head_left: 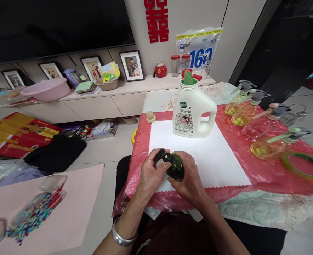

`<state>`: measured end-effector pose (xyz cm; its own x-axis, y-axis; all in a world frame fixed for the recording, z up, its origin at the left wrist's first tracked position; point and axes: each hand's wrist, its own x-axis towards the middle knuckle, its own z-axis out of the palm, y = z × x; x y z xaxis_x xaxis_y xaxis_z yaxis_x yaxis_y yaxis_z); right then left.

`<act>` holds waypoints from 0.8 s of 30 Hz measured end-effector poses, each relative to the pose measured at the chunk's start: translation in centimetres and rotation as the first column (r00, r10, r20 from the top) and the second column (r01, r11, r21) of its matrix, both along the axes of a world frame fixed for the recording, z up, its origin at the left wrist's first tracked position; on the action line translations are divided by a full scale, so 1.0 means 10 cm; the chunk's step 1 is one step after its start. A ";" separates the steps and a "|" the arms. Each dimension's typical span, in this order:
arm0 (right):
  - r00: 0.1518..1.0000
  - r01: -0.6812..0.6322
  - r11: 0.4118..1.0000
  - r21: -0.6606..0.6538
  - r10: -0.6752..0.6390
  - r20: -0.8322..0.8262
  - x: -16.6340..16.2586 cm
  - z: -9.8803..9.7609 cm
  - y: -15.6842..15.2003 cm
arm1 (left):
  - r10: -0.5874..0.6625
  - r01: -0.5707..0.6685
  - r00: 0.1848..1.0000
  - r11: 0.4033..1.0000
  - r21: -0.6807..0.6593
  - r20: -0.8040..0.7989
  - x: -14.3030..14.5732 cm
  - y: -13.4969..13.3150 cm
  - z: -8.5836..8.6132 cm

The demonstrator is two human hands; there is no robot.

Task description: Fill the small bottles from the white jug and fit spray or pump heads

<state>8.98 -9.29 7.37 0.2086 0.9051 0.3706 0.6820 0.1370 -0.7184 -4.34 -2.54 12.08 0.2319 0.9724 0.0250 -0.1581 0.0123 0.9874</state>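
A small dark green pump bottle (177,169) tilts above the front of the white sheet (215,159). My left hand (150,171) grips its black pump top (160,154), the thumb pressed near the collar. Around the bottle's body, on the right, my right hand (189,177) is closed. My fingers hide part of the bottle. Just beyond both hands stands a large white jug (184,106) with a handle, a printed label and a green spout (189,78) in its uncapped mouth. A pale translucent cap (150,117) sits at the sheet's far left corner.
Several clear spray bottles (272,143) line the table's right side, beside a roll of tape (303,164). Red plastic film (238,138) lies under the sheet. At lower left, a pink board (74,212) holds colourful small pieces (33,216). Behind is a shelf (90,106).
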 end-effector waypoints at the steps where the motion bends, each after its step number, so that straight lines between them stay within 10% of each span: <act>1: 1.000 0.000 1.000 0.002 0.000 -0.002 0.00 0.00 0.00 | -0.027 0.027 0.999 0.999 -0.022 0.036 -0.01 0.00 0.01; 12: 1.000 0.001 1.000 0.004 -0.001 -0.011 0.00 0.00 0.00 | 0.029 -0.030 0.999 0.999 0.022 0.046 0.08 0.02 -0.08; 19: 1.000 -0.008 1.000 -0.014 0.008 -0.030 0.01 -0.01 -0.01 | -0.151 0.161 0.976 0.985 -0.055 0.156 0.01 0.01 -0.05; 24: 0.999 -0.015 1.000 0.020 0.015 -0.039 0.01 -0.03 0.00 | 0.008 -0.010 0.994 1.000 0.013 0.105 0.08 0.00 -0.11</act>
